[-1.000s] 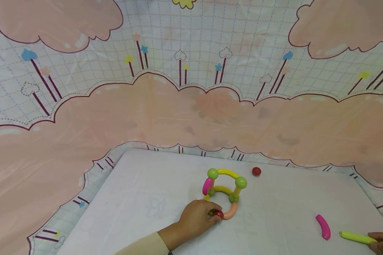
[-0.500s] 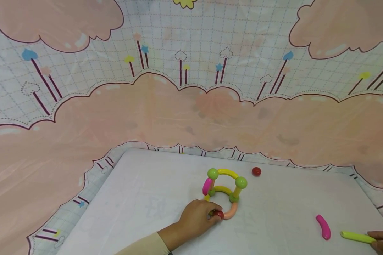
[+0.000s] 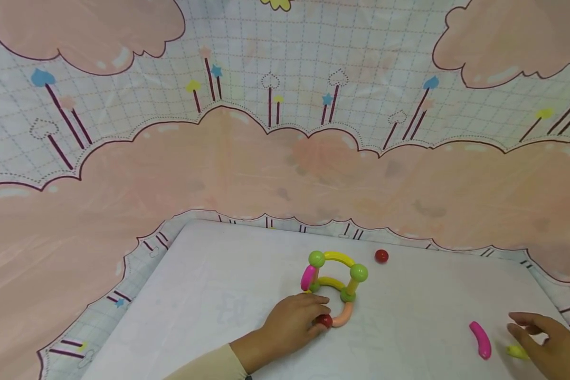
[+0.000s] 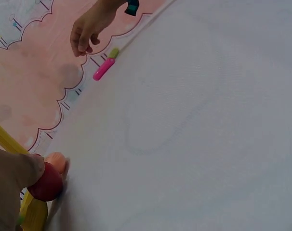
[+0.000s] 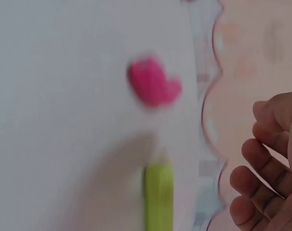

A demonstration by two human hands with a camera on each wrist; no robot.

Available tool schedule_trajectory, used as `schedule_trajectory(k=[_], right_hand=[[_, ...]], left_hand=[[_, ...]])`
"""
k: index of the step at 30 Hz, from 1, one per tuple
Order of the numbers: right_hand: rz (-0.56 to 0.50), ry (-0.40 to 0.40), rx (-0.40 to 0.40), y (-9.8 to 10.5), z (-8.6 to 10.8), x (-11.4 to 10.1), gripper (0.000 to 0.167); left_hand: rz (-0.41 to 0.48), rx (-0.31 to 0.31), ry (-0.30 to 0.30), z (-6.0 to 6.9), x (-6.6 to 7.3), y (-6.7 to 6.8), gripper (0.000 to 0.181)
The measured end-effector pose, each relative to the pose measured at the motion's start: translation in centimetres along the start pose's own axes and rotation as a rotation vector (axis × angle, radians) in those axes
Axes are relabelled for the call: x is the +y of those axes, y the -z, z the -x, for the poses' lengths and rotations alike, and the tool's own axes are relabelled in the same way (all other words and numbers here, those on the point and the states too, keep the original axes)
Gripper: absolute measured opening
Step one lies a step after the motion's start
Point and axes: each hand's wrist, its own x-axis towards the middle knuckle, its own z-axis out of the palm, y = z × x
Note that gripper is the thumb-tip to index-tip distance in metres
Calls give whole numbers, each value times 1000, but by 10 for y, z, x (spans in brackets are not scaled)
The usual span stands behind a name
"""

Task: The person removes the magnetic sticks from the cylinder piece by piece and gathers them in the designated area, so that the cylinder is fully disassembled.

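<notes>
My left hand (image 3: 292, 323) pinches a red ball (image 3: 325, 321) at the near side of a small frame built from curved sticks and balls. Its thumb lies against the red ball (image 4: 47, 184) in the left wrist view. The frame has green balls (image 3: 358, 272), a yellow curved stick (image 3: 339, 257) on top and an orange curved stick (image 3: 344, 315) beside the red ball. At the far right my right hand (image 3: 553, 343) hovers with loosely bent fingers, holding nothing. Below it a yellow-green stick (image 3: 518, 352) lies on the table, partly hidden by the hand in the head view.
A loose pink curved stick (image 3: 481, 340) lies left of the yellow-green one. Another red ball (image 3: 382, 256) rests behind the frame, to its right. The white table (image 3: 209, 274) meets a patterned cloth backdrop (image 3: 247, 169) at its far edge.
My right hand has let go of the yellow-green stick and moved up and left over it. My left hand stays at the red ball, its fingers shifted slightly.
</notes>
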Motion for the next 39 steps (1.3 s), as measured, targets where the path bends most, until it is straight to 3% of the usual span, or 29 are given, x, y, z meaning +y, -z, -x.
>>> schedule_trajectory(k=[2,8,10,16,22,28,32,39], right_hand=[[18,34,-63,-1,2,-26,47],[-28,244,-62,-19,9,-79,38],[-45,285,-72,-25,11,-95,36],[-99,344,-82,-42,17,-134,36],[-149,308,-162,-59,21,-163,47],[-193,221,-254,-77,23,-191,68],[-200,188,-300,-86,26,-208,84],[-155,273,-311,-100,34,-226,105]], left_hand=[[-20,-10,-25,3,-1,2,26],[-93,-31,-216,13,-8,11,25],[-76,-52,-261,17,-11,15,23],[-5,-155,-281,28,-29,26,20],[6,-181,-185,31,-54,31,23],[9,-225,39,25,-68,29,60],[67,-211,175,17,-69,23,79],[178,-200,244,3,-69,15,91]])
